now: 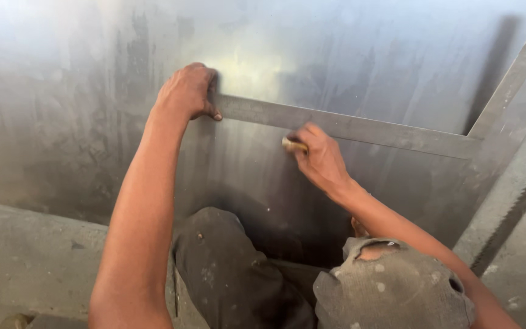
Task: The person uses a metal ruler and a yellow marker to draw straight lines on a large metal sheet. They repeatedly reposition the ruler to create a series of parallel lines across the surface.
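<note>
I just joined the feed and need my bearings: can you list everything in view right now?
metal sheet: one, grey, dull shine, fills most of the view
steel square: one, grey, L-shaped; long arm lies across the sheet, other arm runs up to the top right
marking tool: one, short, yellowish, tip against the square's lower edge
saw blade: one, dark, toothed, along the right
concrete floor: grey, lower left
trousers: dark, stained, torn grey patch at right knee
left hand: presses the square's left end
right hand: holds the marking tool
</note>
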Motion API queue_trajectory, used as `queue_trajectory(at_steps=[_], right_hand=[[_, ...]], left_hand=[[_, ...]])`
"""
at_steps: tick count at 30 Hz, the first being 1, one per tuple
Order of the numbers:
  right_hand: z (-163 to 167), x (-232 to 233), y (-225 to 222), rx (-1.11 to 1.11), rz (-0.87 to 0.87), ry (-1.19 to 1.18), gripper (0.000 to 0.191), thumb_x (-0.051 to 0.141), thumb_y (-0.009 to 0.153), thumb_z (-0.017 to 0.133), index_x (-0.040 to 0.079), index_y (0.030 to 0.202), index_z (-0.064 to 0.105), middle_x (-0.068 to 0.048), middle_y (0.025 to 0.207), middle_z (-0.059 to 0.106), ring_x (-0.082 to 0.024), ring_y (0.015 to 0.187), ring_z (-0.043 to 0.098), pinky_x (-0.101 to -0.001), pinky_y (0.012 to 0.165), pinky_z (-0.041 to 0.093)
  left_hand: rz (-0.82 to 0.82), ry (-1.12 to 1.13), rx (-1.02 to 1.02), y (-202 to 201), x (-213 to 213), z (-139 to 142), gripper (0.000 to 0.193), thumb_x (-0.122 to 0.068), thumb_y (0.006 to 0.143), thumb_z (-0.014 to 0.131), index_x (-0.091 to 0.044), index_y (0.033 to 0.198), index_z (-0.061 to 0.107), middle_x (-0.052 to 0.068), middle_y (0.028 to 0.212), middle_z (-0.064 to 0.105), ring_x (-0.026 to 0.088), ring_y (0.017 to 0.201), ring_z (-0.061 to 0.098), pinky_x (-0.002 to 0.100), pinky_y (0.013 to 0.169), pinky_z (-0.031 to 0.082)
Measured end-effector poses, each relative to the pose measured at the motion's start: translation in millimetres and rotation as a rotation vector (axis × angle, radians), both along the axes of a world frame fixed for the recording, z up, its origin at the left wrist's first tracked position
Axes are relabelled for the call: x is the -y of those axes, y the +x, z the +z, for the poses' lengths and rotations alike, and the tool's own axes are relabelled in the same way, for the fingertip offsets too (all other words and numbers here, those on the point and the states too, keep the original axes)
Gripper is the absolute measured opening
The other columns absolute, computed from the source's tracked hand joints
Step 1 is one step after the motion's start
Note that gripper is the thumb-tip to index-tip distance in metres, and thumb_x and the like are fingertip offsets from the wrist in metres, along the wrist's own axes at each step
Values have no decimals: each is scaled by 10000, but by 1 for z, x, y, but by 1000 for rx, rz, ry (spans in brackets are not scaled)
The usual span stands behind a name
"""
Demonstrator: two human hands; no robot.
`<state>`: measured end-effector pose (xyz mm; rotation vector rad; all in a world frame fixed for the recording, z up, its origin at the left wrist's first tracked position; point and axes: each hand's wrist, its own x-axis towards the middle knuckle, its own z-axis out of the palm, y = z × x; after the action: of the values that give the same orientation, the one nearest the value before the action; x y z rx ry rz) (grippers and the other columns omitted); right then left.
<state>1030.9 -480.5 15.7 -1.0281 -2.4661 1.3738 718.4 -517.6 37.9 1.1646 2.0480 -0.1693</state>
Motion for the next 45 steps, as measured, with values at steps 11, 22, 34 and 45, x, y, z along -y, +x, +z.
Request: queue_trajectory(at_steps=[11, 22, 34, 45], right_hand=[[-12, -2, -17, 9, -4, 169, 52, 69, 966, 724, 20, 970, 708, -128, 987, 662, -338, 776, 685, -429, 667, 533], [-6, 0, -5, 31, 10, -16, 156, 34, 814, 762, 35, 962, 712, -133, 973, 688, -363, 852, 693, -452, 737, 554], [-1, -5, -17, 148, 124, -49, 43, 67, 888, 757, 50, 927, 766, -110, 948, 696, -311, 822, 703, -396, 718, 541], [11, 2, 25, -116, 92, 197, 102, 52, 892, 744, 23, 990, 746, -113, 1078, 692, -276, 885, 712, -357, 751, 579]], left_hand=[[56, -36, 5, 2, 3, -2, 574, -202, 511, 1007, -72, 973, 691, 41, 1107, 687, 315, 1101, 640, 479, 874, 537], [14, 7, 22, 0, 1, 1, 599, -217, 521, 1012, -59, 994, 681, 105, 1102, 672, 360, 1104, 628, 502, 882, 524], [17, 10, 25, 0, 3, 2, 575, -189, 512, 1003, -66, 973, 682, 73, 1102, 681, 341, 1095, 635, 488, 875, 529], [19, -33, 27, 1, -1, 13, 571, -167, 525, 986, -70, 1004, 690, 43, 1095, 693, 311, 1100, 644, 473, 882, 540]])
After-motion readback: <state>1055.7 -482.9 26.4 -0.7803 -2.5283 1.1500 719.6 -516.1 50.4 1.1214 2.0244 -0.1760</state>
